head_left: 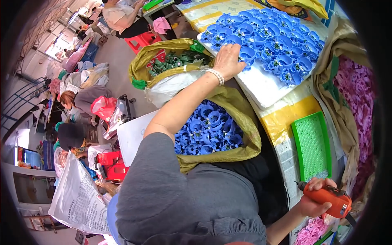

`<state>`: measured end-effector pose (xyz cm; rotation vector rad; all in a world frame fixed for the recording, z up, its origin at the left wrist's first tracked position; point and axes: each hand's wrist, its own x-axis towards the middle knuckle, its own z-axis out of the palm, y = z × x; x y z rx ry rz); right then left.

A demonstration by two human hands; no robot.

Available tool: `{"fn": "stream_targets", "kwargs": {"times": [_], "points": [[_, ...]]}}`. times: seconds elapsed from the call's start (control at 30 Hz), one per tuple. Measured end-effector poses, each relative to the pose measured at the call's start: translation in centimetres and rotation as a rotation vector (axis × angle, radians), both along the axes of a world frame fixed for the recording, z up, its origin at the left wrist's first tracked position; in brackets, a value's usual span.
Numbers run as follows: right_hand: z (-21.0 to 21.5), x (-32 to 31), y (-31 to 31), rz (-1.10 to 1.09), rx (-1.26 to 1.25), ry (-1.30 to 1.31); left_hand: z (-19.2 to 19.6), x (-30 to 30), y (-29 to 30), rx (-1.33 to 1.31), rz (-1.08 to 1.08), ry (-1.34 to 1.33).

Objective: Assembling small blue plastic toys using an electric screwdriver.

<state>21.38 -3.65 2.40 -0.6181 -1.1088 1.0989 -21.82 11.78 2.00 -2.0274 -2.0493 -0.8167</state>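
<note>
Grey shirt [192, 200] foremost; right hand [311, 203] clamps orange power screwdriver [338, 203]; left hand [228, 62], grip unclear, reaches blue plastic cups [283, 60], likely light, best rim-held.

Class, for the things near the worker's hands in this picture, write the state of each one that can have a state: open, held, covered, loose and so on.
left hand: at the blue parts, grip unclear
right hand: closed around the tool
orange power tool: held, running or not unclear
blue parts: loose, crowded together
white board: mostly covered
blue-parts sack: open
green-parts sack: open
green tray: open-topped
</note>
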Motion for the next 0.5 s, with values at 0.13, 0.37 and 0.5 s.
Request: {"fn": "stream_targets", "kwargs": {"times": [0.13,0.37,0.5], "points": [[0.1,0.2,0.1,0.004,-0.004,0.002,0.8,0.6,-0.5,0.116,-0.013,-0.072],[0.4,0.8,-0.3,0.021,0.009,0.041,2.8,3.8,-3.1,0.205,-0.137,-0.25],[1.3,0.5,0.1,-0.015,0.047,-0.015,2.3,7.9,-4.8,0.046,-0.332,-0.545]]}}
